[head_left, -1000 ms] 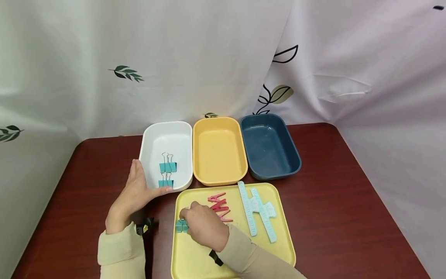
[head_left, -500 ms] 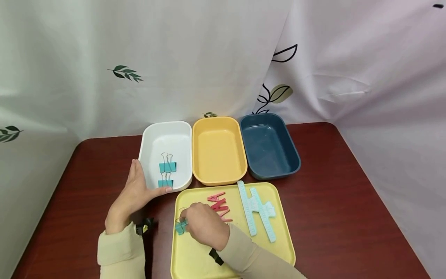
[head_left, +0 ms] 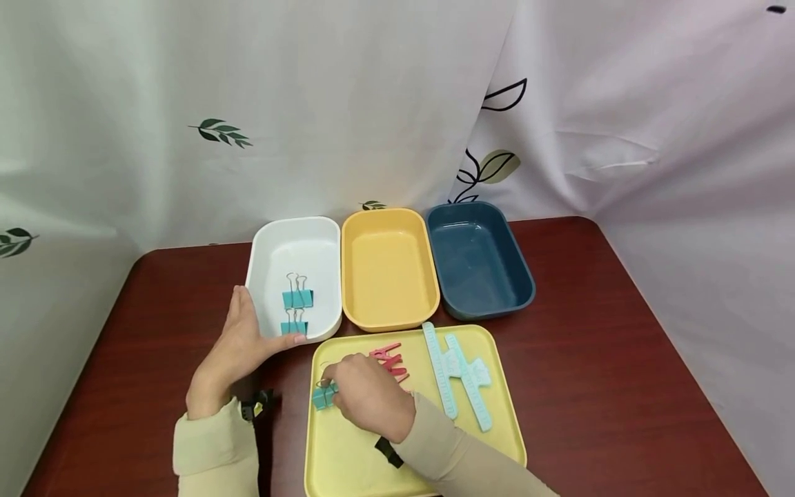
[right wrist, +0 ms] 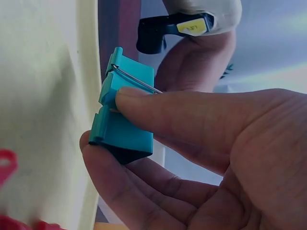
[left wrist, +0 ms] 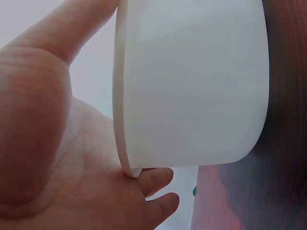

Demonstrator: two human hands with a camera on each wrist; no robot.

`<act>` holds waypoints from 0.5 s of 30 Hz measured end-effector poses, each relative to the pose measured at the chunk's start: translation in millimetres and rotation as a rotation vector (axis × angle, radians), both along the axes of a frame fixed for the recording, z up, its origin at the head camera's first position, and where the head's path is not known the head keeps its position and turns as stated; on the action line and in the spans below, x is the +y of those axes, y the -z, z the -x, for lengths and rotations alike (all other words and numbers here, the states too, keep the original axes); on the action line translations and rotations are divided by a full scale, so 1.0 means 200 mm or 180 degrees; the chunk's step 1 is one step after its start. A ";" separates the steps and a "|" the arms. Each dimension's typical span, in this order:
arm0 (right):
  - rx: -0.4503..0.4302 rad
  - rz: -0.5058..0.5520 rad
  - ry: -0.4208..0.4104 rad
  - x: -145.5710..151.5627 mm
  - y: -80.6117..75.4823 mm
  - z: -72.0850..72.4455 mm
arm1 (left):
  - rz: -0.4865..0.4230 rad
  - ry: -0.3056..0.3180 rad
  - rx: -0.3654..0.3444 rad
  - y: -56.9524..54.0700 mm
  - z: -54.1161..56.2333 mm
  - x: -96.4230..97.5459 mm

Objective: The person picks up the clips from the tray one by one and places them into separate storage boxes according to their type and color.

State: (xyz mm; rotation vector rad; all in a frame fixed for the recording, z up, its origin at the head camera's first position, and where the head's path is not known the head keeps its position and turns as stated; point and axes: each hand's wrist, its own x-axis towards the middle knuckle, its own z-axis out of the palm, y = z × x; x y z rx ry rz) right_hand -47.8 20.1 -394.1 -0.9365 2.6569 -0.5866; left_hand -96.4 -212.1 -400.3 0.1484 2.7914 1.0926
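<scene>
Right hand [head_left: 370,398] — thumb and fingers pinching a teal binder clip [right wrist: 127,129] at the left side of the yellow tray [head_left: 348,455]; left hand [head_left: 232,348] — fingers extended, resting against the near left corner of the white bin [head_left: 298,241], in which two similar clips [head_left: 298,299] lie.

Clip [right wrist: 130,131] teal, tray [head_left: 348,455] yel., curtain [head_left: 323,124] wht w/ grn-leaf print.

our left hand [head_left: 232,351]: thumb [head_left: 282,344] spread wide from the fingers [head_left: 241,302] | our right hand [head_left: 371,395]: back turned up, right thumb [right wrist: 187,109] and fingertips [right wrist: 90,148] pinching | our left forearm [head_left: 216,455] points forward | our right forearm [head_left: 456,445] slants inward
</scene>
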 end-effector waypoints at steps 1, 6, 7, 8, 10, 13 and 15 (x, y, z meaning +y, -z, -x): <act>-0.0003 0.0018 -0.0005 0.00 -0.01 0.00 | -0.0001 -0.0001 0.0010 0.00 0.00 0.00; 0.0108 0.0093 -0.0079 0.01 -0.03 0.02 | -0.0003 -0.0007 0.0090 0.00 0.00 0.00; 0.0130 0.0108 -0.0090 0.01 -0.03 0.02 | -0.0007 -0.0005 0.0104 0.01 0.00 0.00; 0.0151 0.0121 -0.0098 0.01 -0.04 0.03 | -0.0006 -0.0009 0.0097 0.01 0.00 0.00; 0.0210 0.0139 -0.0094 0.01 -0.05 0.03 | -0.0005 -0.0012 0.0088 0.01 0.00 0.00; 0.0300 0.0152 -0.0041 0.01 -0.07 0.03 | -0.0012 -0.0004 0.0065 0.01 0.00 0.00; 0.0378 0.0179 -0.0005 0.01 -0.08 0.04 | -0.0013 0.0003 0.0086 0.00 0.00 0.00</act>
